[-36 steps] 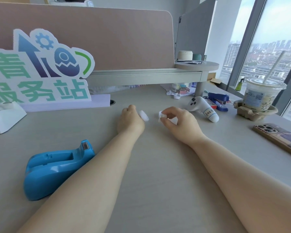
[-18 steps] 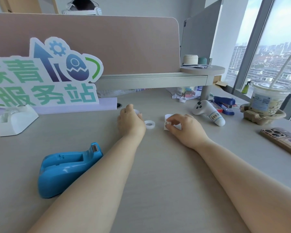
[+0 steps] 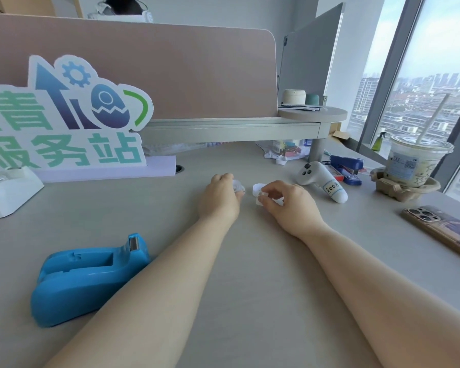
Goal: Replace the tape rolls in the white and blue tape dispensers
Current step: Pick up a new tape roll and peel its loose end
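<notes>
A: Step in hand?
B: Roll prep, by the look. The left hand curls round a small clear tape roll at mid tabletop. The right hand pinches a small white piece between thumb and forefinger. A white ring sits just beside those fingertips. Cannot tell whether ring and piece are one part.
A: Dispensers?
B: The blue dispenser lies near the left forearm, cradle looking empty. The white dispenser is well apart at the far left edge, partly cut off, load unclear. Neither is touched.
A: Next move?
B: Judgement only: seat the roll on its core, then carry it to the blue dispenser's cradle, loose end toward the cutter. Calls for a firm pinch; small slick parts could slip
</notes>
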Tool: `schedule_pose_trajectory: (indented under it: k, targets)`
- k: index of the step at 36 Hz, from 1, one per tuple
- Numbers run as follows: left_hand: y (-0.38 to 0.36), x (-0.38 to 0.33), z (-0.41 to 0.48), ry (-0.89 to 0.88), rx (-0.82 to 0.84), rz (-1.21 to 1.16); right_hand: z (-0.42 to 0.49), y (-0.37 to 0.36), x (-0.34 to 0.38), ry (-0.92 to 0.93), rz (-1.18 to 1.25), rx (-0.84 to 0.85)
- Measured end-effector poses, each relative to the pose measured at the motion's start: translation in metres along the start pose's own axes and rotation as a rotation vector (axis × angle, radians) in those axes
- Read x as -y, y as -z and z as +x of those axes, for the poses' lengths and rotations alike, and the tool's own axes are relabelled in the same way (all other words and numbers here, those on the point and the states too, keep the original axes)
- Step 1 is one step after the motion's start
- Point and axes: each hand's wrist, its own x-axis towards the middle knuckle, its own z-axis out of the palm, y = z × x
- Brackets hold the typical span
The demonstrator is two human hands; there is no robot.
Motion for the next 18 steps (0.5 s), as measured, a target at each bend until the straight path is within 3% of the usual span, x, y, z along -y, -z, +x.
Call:
schedule_pose_trajectory:
  k: [8, 18]
  targets:
    - [0.013, -0.002, -0.011, -0.024, -0.117, -0.209, 0.002, 0.002, 0.001, -0.064, -0.021, -0.024]
    - [0.054, 0.007, -0.108, -0.221, -0.049, -0.365, -0.04, 0.015, 0.036, -0.088, -0.007, -0.077]
